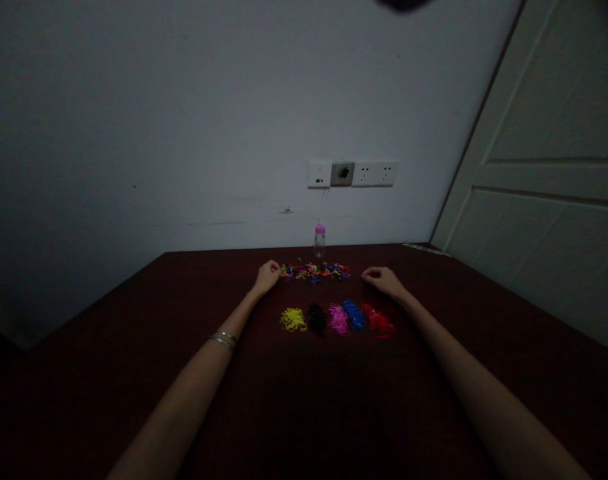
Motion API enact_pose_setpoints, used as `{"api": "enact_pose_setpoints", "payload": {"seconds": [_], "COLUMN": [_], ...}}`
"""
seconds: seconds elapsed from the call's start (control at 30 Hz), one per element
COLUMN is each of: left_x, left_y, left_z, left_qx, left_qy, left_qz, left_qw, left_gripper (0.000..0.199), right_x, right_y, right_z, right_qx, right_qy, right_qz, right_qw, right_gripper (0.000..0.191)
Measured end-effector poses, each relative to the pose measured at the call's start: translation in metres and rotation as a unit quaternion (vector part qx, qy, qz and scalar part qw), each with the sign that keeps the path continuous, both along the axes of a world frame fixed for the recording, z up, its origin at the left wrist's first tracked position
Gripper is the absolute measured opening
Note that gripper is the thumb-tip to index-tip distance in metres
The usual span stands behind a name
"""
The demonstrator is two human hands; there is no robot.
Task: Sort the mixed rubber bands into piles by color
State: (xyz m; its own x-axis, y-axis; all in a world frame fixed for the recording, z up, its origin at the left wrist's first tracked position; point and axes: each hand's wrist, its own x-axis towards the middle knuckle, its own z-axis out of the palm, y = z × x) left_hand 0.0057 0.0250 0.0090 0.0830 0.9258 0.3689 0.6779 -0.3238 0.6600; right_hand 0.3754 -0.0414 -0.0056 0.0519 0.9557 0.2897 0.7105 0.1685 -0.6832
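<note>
My left hand rests at the left end of a mixed pile of colourful rubber bands, with its thumb and fingers pinched together. Whether a band is between those fingertips is too small to tell. To the right of the same pile, slightly apart from it, my right hand has its fingers curled to the thumb; anything in it is hidden. Nearer to me lie sorted heaps of bands: yellow, black, pink, blue and red.
Behind the mixed pile stands a small clear bottle with a pink top. The dark red-brown table meets a pale wall carrying switches and sockets. A white panelled door is at the right.
</note>
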Motion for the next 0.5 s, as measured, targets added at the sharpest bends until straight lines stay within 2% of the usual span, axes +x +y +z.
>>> {"api": "enact_pose_setpoints", "payload": {"seconds": [0.2,0.3,0.5], "left_x": [-0.002,-0.001,0.000], "left_y": [0.002,0.002,0.000], "left_z": [-0.002,-0.006,-0.010], "left_qx": [-0.015,-0.009,-0.008], "left_qy": [-0.110,-0.142,-0.136], "left_qz": [0.045,0.028,0.003], "left_qw": [0.993,0.989,0.991], "left_gripper": [0.009,0.010,0.016], "right_x": [-0.012,-0.019,-0.026], "right_y": [0.007,0.012,0.017], "right_z": [-0.004,-0.006,-0.009], "right_qx": [0.064,0.081,0.076], "right_qy": [-0.060,-0.058,-0.053], "right_qz": [0.043,0.063,0.075], "right_qw": [0.995,0.993,0.993], "right_gripper": [0.020,0.023,0.028]}}
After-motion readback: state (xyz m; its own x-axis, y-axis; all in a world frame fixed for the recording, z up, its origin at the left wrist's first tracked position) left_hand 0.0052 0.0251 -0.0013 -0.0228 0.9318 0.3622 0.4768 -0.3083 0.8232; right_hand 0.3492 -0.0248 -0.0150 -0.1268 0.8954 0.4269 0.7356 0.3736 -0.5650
